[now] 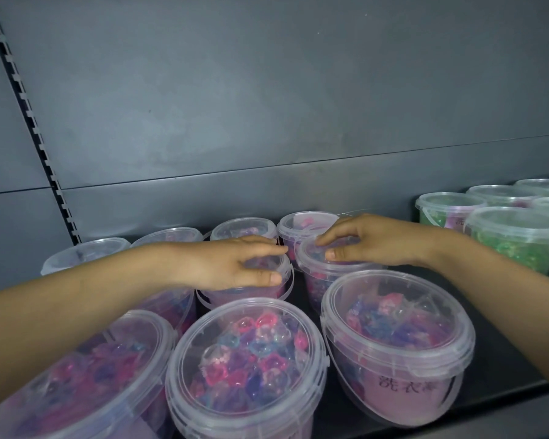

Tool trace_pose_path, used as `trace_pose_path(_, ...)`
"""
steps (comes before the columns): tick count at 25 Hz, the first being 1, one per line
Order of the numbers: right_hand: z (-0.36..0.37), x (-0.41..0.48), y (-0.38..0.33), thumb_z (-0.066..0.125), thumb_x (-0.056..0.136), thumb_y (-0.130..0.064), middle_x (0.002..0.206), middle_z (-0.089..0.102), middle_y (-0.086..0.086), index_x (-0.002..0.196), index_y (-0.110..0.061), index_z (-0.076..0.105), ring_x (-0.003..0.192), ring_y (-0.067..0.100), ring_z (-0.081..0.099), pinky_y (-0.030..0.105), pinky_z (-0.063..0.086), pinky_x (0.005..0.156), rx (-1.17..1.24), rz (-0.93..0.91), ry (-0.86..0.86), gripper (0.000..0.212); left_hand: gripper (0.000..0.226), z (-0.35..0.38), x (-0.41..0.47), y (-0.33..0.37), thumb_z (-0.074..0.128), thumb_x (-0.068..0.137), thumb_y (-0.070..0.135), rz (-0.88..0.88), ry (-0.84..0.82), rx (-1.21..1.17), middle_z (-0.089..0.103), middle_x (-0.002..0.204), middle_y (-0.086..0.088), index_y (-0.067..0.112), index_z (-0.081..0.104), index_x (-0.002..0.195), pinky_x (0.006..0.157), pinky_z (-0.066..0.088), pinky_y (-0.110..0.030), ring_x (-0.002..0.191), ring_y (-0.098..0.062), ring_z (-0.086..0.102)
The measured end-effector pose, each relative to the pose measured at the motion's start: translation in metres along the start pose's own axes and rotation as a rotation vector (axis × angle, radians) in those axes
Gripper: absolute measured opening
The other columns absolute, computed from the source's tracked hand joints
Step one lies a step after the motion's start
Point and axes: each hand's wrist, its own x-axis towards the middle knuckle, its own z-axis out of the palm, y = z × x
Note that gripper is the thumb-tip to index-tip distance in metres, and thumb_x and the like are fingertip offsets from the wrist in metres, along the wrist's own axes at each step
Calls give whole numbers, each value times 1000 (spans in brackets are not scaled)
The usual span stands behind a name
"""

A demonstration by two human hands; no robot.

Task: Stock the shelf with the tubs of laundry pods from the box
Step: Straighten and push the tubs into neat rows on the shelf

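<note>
Two clear tubs (pixel 308 264) of pink-and-blue pods (pixel 318 288) — left hand (pixel 235 264) clasps one lid, right hand (pixel 373 242) the other's.

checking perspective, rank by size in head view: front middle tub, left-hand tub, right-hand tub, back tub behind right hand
1. front middle tub, nearest
2. left-hand tub, right-hand tub: alike
3. back tub; distance skews this

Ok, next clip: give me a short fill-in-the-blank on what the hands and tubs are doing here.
1. The left hand grips a pink tub by its ____.
2. The right hand grips the neighbouring tub, on that one's ____ side.
3. The tubs at the far right hold ____ pods.
Missing words: lid; right; green.
</note>
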Motion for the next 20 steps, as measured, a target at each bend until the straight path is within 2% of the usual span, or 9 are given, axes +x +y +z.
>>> trace_pose_path(3, -7, -2, 0, 66, 79, -46, 136, 50, -18, 119, -38, 61, 128, 4, 43, 31, 29, 114, 25, 21, -74, 41, 64, 3, -6, -5, 40, 81, 60, -18, 14, 3, 18, 154, 15, 44, 26, 141, 119, 10, -25, 143, -2, 13)
trace_pose_path(7, -7, -2, -4, 68, 76, -46, 136, 50, -20, 118, -40, 61, 129, 1, 41, 32, 27, 116, 58, 12, -99, 43, 56, -1, -14, -3, 43, 89, 49, 7, -33, -9, 19, 153, 18, 42, 25, 142, 114, 10, -15, 139, 4, 16)
trace_pose_path(10, -8, -3, -10, 67, 80, -42, 138, 49, -20, 120, -40, 60, 130, 1, 41, 32, 27, 116, 59, 15, -128, 41, 57, -4, -21, 8, 34, 90, 53, 4, -60, -18, 15, 154, 19, 40, 22, 144, 109, 6, -12, 130, 12, 12)
trace_pose_path(12, -12, -8, -16, 64, 82, -44, 142, 44, -21, 125, -40, 55, 132, 1, 37, 30, 24, 117, 15, 45, -194, 44, 71, -9, -32, 13, 31, 79, 64, -26, -93, -54, 14, 153, 21, 40, 19, 145, 106, 8, -12, 128, 11, 13)
trace_pose_path(15, -17, -15, -25, 59, 84, -49, 146, 37, -22, 130, -42, 50, 135, 3, 33, 28, 22, 116, -59, 103, -254, 48, 97, -13, -51, 14, 39, 59, 79, -62, -165, -50, 5, 152, 27, 44, 11, 145, 111, 11, -18, 140, 4, 8)
trace_pose_path(20, -3, -9, -45, 45, 89, -57, 148, 39, -12, 134, -32, 49, 137, 11, 34, 33, 23, 116, -342, 68, -160, 52, 98, -4, -57, 16, 42, 65, 72, -132, -219, -29, -5, 155, 23, 38, 3, 148, 114, 8, -22, 143, 0, 2)
